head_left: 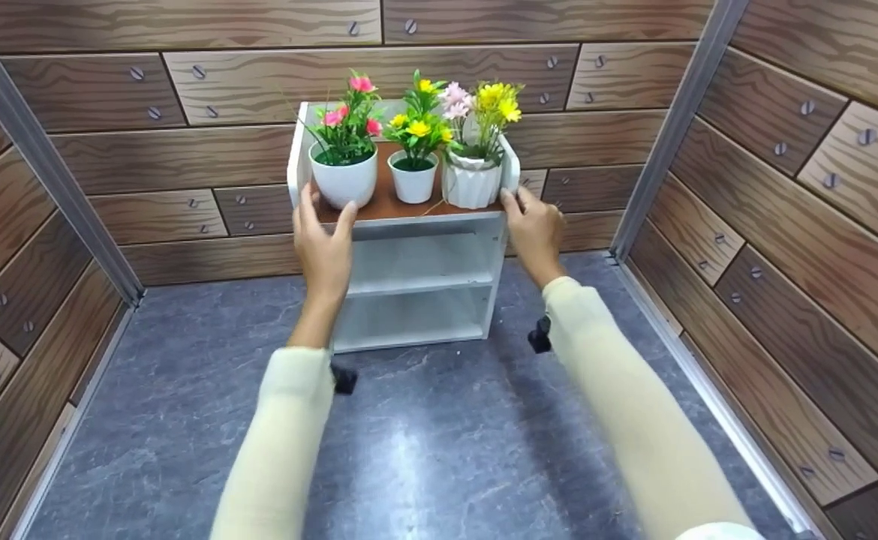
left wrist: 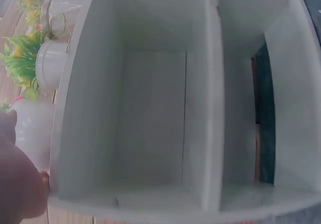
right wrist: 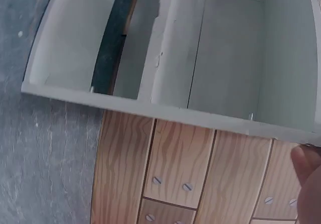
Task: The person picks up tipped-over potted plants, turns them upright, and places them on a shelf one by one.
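A white shelf unit [head_left: 416, 288] stands on the floor with three potted flowers on its brown top. My left hand [head_left: 323, 244] is at its front left corner, thumb and fingers spread before a round white pot [head_left: 344, 180] of pink flowers. One of its fingertips [left wrist: 45, 179] is right at the shelf's edge in the left wrist view. My right hand [head_left: 536, 229] pinches the upper right corner, and part of that hand shows in the right wrist view. Between the hands stand a small white pot [head_left: 413, 184] with yellow flowers and a ribbed white pot [head_left: 472, 184] with pink and yellow ones.
A wood-patterned wall [head_left: 251, 161] rises close behind the shelf, and side walls [head_left: 777, 225] stand left and right. Metal strips [head_left: 679, 124] run along the wall corners. The floor [head_left: 401, 435] is grey and shiny. The shelf's upper compartment [left wrist: 153, 113] holds nothing.
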Demonstrator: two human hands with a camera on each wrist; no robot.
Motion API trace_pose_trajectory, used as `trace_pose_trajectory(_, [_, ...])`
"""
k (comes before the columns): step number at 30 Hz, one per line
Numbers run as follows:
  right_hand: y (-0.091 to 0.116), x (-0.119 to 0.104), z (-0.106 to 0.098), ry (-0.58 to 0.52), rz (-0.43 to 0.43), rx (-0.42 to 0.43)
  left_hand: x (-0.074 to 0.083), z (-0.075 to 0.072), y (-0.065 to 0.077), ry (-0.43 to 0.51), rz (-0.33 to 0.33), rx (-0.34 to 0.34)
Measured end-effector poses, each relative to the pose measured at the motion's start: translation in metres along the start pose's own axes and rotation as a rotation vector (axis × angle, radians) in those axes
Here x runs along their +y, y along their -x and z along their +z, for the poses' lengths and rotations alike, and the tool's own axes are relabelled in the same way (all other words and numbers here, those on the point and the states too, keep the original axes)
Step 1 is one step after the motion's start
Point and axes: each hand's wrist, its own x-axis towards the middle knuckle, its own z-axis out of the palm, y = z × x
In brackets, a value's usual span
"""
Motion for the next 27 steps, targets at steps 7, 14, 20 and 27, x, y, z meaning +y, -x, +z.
trace_pose_trajectory(7, [0.01,0.023,-0.014,0.116,-0.081,-0.046,-0.019,-0.038,0.016,0.006,0.098,-0.054])
trace_pose_trajectory(14, [0.021,0.039,-0.008,0.09,-0.178,-0.123,-0.051,-0.069,0.016,-0.245,0.19,-0.173])
trace_pose_trajectory(20, [0.031,0.061,-0.013,0.131,-0.12,-0.37,-0.083,-0.08,0.017,-0.449,0.306,-0.262])
trace_pose_trajectory(27, [0.043,0.088,-0.012,0.214,-0.083,-0.655,-0.113,-0.092,0.02,-0.722,0.351,-0.387])
